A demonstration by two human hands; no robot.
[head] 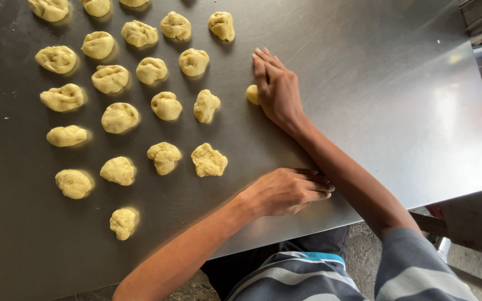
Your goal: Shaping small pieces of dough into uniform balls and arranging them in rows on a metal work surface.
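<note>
Pressing flat on the steel worktop, the right hand is lying with its fingers stretched together and its palm covering a small dough ball, which is peeking out at the thumb side. Nothing is gripped; the hand is resting open on the piece. The left hand is lying nearer the worktop's front edge, palm down, fingers loosely curled against the metal, holding nothing I can see. Rough dough lumps are sitting in loose rows to the left, well apart from the left hand, the closest one lying near the covered ball. A striped shirt is showing below.
</note>
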